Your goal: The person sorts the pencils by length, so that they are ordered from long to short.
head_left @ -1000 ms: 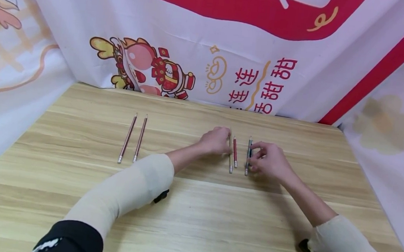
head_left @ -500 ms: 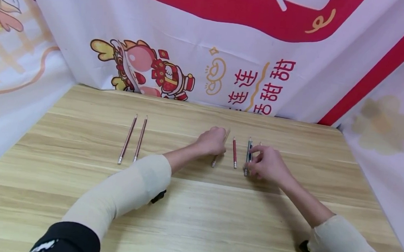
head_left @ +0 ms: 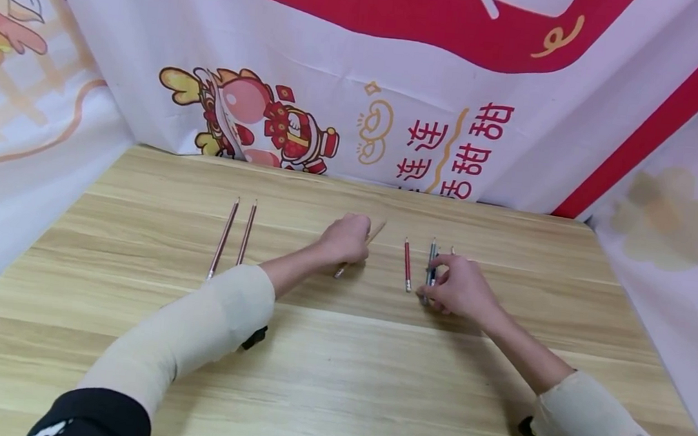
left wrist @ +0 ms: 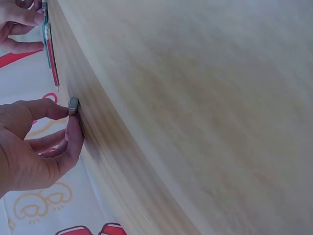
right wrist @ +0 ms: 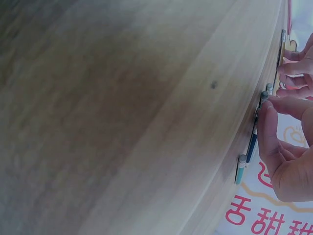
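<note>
My left hand point(head_left: 347, 237) pinches a pale yellow pencil point(head_left: 376, 231) between thumb and fingers. That pencil lies slanted, its point toward the back right and its metal-capped end point(left wrist: 73, 105) toward me. To the right of it, a short red pencil point(head_left: 407, 265) lies by itself. My right hand point(head_left: 464, 283) pinches a grey pencil point(head_left: 432, 253) near its eraser end. Close beside that one is a dark blue pencil point(right wrist: 252, 147), partly covered by the fingers. A teal pencil point(right wrist: 239, 172) shows further along in the right wrist view; in the head view my right hand hides most of it.
Two reddish-brown pencils point(head_left: 223, 238) lie side by side on the left, their lower ends near my left sleeve point(head_left: 190, 329). The wooden table point(head_left: 334, 383) meets a printed white and red cloth point(head_left: 314, 42) at its back edge.
My left hand has moved left, away from the red pencil, carrying the yellow pencil, which has turned from upright to slanted. My right fingers have shifted slightly toward the grey pencil's eraser end.
</note>
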{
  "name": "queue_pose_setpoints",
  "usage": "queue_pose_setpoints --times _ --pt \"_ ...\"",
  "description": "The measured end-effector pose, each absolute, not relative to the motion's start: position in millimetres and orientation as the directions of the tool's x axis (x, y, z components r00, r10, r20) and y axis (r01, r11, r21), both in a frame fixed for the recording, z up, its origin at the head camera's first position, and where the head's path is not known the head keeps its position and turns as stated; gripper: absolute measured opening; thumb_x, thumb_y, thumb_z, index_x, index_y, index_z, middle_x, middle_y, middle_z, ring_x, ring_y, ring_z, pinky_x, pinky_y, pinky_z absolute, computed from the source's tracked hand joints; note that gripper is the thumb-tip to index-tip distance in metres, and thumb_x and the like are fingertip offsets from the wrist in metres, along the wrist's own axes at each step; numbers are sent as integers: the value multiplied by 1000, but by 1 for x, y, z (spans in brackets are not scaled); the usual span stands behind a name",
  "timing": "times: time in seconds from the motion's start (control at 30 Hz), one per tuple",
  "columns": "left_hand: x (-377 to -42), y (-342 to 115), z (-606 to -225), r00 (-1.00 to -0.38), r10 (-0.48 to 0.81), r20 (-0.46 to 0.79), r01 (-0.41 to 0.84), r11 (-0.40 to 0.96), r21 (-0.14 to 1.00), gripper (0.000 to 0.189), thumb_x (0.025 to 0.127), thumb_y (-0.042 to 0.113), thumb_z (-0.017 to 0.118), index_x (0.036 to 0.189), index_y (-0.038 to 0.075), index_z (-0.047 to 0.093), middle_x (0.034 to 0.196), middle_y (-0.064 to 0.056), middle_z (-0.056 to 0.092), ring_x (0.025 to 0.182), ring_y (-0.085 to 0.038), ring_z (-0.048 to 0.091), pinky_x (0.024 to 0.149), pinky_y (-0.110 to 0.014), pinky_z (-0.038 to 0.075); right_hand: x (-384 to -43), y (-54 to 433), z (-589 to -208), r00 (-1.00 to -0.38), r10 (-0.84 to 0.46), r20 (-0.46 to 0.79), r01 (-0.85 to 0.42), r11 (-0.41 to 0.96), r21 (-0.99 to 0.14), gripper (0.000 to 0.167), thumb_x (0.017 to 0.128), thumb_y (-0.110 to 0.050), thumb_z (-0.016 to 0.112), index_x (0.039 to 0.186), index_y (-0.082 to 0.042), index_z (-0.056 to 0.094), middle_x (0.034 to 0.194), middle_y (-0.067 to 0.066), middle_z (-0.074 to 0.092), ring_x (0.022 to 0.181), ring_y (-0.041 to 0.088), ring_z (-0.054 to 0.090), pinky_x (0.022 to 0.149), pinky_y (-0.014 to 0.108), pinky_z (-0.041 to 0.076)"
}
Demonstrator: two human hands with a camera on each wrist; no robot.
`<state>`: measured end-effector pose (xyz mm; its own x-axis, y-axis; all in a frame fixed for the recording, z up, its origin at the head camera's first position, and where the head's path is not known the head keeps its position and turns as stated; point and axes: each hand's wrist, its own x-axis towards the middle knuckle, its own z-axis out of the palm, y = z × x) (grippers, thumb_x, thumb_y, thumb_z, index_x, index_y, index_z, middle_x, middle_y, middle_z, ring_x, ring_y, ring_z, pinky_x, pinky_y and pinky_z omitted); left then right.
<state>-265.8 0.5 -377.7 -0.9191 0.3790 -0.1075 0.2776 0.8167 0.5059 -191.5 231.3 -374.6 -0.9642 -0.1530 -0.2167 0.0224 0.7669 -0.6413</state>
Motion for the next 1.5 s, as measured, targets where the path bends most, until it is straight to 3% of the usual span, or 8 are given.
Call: queue_pose_setpoints --times 0.2,0.4,0.5,0.63,0.73,0.93,1.2,1.5 --pt "-265 -7 -374 -922 375 -95 285 825 488 21 80 -4 67 74 9 51 74 -5 53 68 -22 53 55 -30 47 -189 229 -375 -962 -168 -214 -2 791 -612 50 89 -12 82 130 7 60 64 6 68 50 16 65 44 26 57" --pt "-273 -16 -384 -918 382 -104 269 795 544 21 77 -3 67 74 10 52 73 -5 51 65 -20 50 53 -29 43 -190 227 -375 -963 -171 -210 -8 793 -609 52 89 -9 82 131 8 59 65 6 69 51 15 65 46 27 59" --pt "-274 -20 -384 -919 381 -101 267 791 550 12 78 -2 69 85 4 62 83 -8 61 71 -21 56 61 -31 52 -191 226 -376 -962 -176 -208 -12 790 -613 53 88 -9 83 131 9 58 65 6 69 50 14 65 46 28 59" --pt "-268 -23 -373 -925 365 -107 248 792 558 35 81 -1 72 115 -5 68 111 -19 70 89 -27 65 84 -37 61 -191 225 -376 -961 -182 -208 -16 788 -616 54 88 -7 82 134 10 57 67 6 70 52 15 66 47 29 60" --pt "-268 -26 -372 -928 353 -119 220 778 588 45 83 -1 73 126 -7 64 120 -22 68 95 -29 67 89 -38 62 -190 225 -375 -960 -189 -206 -21 783 -621 56 88 -4 80 136 10 55 70 7 71 54 16 67 49 29 61" --pt "-267 -34 -372 -935 329 -135 172 750 639 48 82 -2 75 129 -6 62 116 -20 66 90 -29 66 81 -36 63 -187 225 -376 -958 -196 -211 -15 766 -642 58 87 0 79 137 11 53 75 9 73 57 17 69 52 30 63" --pt "-269 -45 -371 -936 325 -133 173 757 631 48 82 -3 73 129 -5 62 122 -22 66 86 -28 65 73 -32 61 -185 226 -375 -952 -179 -248 31 749 -661 58 86 2 77 137 12 50 75 11 72 58 17 69 53 31 64" --pt "-268 -58 -367 -931 313 -188 95 705 703 48 84 -6 70 131 -6 59 105 -19 66 76 -23 67 63 -26 62 -186 229 -377 -952 -169 -257 52 737 -674 54 85 3 76 132 10 51 76 13 71 56 17 68 53 32 65"
